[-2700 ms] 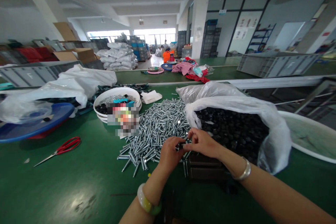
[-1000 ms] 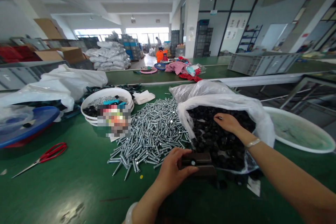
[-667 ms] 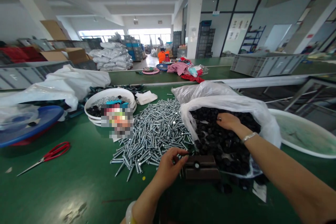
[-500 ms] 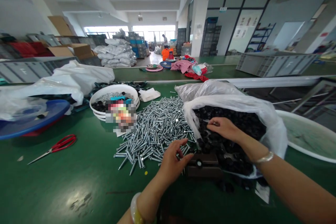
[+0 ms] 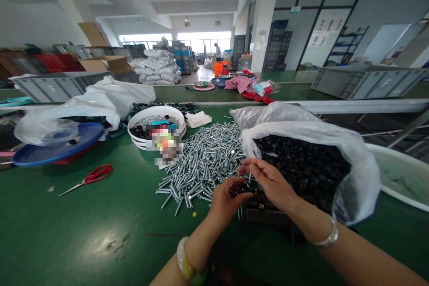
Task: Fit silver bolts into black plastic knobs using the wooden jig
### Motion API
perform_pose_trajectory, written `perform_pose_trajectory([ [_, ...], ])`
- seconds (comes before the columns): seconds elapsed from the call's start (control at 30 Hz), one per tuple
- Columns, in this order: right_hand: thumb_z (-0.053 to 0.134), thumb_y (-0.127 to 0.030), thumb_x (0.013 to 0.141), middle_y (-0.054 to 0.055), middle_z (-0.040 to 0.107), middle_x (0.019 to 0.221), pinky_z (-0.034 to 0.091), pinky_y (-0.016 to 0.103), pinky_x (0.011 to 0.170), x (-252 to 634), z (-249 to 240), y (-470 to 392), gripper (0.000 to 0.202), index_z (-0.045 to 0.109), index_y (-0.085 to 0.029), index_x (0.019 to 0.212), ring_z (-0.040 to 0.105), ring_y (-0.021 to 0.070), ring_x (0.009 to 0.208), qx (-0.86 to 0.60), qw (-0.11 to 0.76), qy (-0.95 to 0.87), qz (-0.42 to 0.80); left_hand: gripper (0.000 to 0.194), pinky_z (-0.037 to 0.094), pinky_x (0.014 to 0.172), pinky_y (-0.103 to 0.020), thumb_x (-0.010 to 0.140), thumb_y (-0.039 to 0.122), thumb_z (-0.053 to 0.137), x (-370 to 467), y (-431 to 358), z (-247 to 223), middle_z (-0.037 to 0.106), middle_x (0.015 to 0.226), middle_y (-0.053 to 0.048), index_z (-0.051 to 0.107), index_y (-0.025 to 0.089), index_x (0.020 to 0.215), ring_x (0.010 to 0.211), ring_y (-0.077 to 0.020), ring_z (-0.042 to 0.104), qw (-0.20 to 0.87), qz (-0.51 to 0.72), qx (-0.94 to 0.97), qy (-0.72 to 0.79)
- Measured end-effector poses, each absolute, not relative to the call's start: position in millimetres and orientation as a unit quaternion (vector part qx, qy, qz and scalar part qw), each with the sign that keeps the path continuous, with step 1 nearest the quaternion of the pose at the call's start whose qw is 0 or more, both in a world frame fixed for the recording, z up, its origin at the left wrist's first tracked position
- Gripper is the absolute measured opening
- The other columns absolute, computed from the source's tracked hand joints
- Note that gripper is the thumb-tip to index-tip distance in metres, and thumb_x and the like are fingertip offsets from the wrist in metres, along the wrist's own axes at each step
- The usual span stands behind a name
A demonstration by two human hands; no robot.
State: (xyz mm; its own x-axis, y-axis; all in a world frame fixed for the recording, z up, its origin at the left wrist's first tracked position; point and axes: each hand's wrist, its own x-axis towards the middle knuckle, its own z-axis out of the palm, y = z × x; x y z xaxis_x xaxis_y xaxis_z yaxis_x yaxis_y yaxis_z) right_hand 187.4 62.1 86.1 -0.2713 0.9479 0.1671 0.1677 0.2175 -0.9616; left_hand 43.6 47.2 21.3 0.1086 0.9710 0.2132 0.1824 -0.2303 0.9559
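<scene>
My left hand (image 5: 226,203) is beside the pile of silver bolts (image 5: 208,156), its fingers curled round a small black part (image 5: 247,188) that is mostly hidden. My right hand (image 5: 270,183) is close to it, fingers pinched together; what seems to be a bolt (image 5: 250,177) shows just below the fingertips. Beneath both hands sits a dark brown block-like fixture (image 5: 264,214) with a round light spot on its front. Behind my right hand, a white plastic bag (image 5: 362,165) lies open, full of small black parts (image 5: 301,165).
Red-handled scissors (image 5: 97,174) lie on the green table (image 5: 134,219). White tubs (image 5: 134,140) and a blue tray (image 5: 60,149) stand at the left. A white basin (image 5: 398,178) is at the right. Grey crates (image 5: 365,81) rest beyond, and a person (image 5: 217,51) stands far back.
My right hand has come left out of the bag of black parts and now meets my left hand over the fixture. The view has turned slightly left.
</scene>
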Motion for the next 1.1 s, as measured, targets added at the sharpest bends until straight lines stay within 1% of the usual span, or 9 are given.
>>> perform_pose_trajectory([
  [0.27, 0.038, -0.036, 0.09, 0.006, 0.065, 0.102, 0.045, 0.035, 0.088, 183, 70, 50, 0.026, 0.057, -0.021, 0.1, 0.06, 0.0181, 0.097, -0.411, 0.425, -0.721, 0.362, 0.036, 0.047, 0.065, -0.025, 0.061, 0.029, 0.075, 45, 43, 30, 0.066, 0.088, -0.006, 0.06, 0.014, 0.091, 0.075, -0.0152, 0.059, 0.507, 0.536, 0.556, 0.383],
  [0.4, 0.04, -0.027, 0.089, 0.006, 0.064, 0.111, 0.028, 0.049, 0.103, 194, 71, 50, 0.026, 0.06, -0.024, 0.105, 0.052, 0.0217, 0.111, -0.397, 0.355, -0.822, 0.2, 0.042, 0.044, 0.056, -0.022, 0.06, 0.027, 0.075, 41, 43, 38, 0.065, 0.079, -0.002, 0.056, 0.015, 0.096, 0.06, -0.01, 0.055, 0.459, 0.528, 0.562, 0.441],
  [0.47, 0.04, -0.023, 0.089, 0.007, 0.062, 0.115, 0.026, 0.052, 0.103, 196, 73, 49, 0.029, 0.059, -0.025, 0.11, 0.047, 0.0231, 0.117, -0.37, 0.331, -0.857, 0.137, 0.052, 0.043, 0.054, -0.022, 0.059, 0.024, 0.076, 39, 42, 41, 0.063, 0.074, 0.001, 0.051, 0.016, 0.103, 0.056, -0.0091, 0.053, 0.427, 0.508, 0.589, 0.462],
  [0.63, 0.039, -0.029, 0.089, 0.01, 0.031, 0.143, 0.029, 0.046, 0.103, 197, 80, 39, 0.04, 0.045, -0.023, 0.129, 0.027, 0.0231, 0.131, -0.345, 0.259, -0.894, 0.124, 0.065, 0.042, 0.053, -0.021, 0.062, 0.018, 0.071, 38, 36, 47, 0.06, 0.07, 0.003, 0.04, 0.018, 0.119, 0.054, -0.0089, 0.051, 0.408, 0.505, 0.605, 0.462],
  [0.73, 0.04, -0.035, 0.089, 0.01, 0.017, 0.148, 0.026, 0.045, 0.104, 202, 83, 32, 0.048, 0.035, -0.024, 0.136, 0.018, 0.0245, 0.133, -0.336, 0.215, -0.905, 0.148, 0.062, 0.043, 0.052, -0.021, 0.063, 0.022, 0.072, 34, 35, 51, 0.061, 0.072, 0.003, 0.043, 0.019, 0.118, 0.055, -0.0094, 0.052, 0.413, 0.498, 0.615, 0.451],
  [0.8, 0.04, -0.039, 0.088, 0.009, 0.013, 0.149, 0.025, 0.044, 0.105, 208, 84, 30, 0.056, 0.025, -0.023, 0.14, 0.016, 0.0248, 0.134, -0.33, 0.238, -0.9, 0.157, 0.056, 0.043, 0.053, -0.021, 0.064, 0.024, 0.072, 29, 36, 55, 0.063, 0.078, 0.0, 0.048, 0.02, 0.114, 0.059, -0.0106, 0.055, 0.407, 0.471, 0.643, 0.446],
  [0.87, 0.037, -0.039, 0.089, 0.008, 0.02, 0.148, 0.025, 0.043, 0.105, 215, 83, 32, 0.055, 0.023, -0.024, 0.14, 0.02, 0.0236, 0.133, -0.36, 0.307, -0.867, 0.155, 0.05, 0.044, 0.056, -0.022, 0.062, 0.025, 0.073, 22, 38, 58, 0.065, 0.084, -0.002, 0.054, 0.02, 0.108, 0.063, -0.0121, 0.056, 0.388, 0.419, 0.682, 0.457],
  [0.97, 0.032, -0.038, 0.091, 0.008, 0.046, 0.133, 0.036, 0.041, 0.1, 226, 83, 39, 0.043, 0.039, -0.025, 0.131, 0.043, 0.0216, 0.12, -0.462, 0.395, -0.772, 0.184, 0.036, 0.043, 0.057, -0.023, 0.06, 0.023, 0.073, 15, 38, 60, 0.065, 0.08, -0.001, 0.062, 0.018, 0.094, 0.061, -0.0124, 0.056, 0.394, 0.327, 0.719, 0.469],
  [1.1, 0.039, -0.042, 0.088, 0.009, 0.06, 0.113, 0.046, 0.036, 0.089, 234, 79, 44, 0.036, 0.056, -0.021, 0.111, 0.056, 0.0212, 0.104, -0.507, 0.369, -0.74, 0.243, 0.028, 0.043, 0.055, -0.021, 0.061, 0.021, 0.072, 17, 36, 55, 0.062, 0.075, 0.0, 0.064, 0.016, 0.087, 0.06, -0.0113, 0.055, 0.462, 0.277, 0.719, 0.44],
])
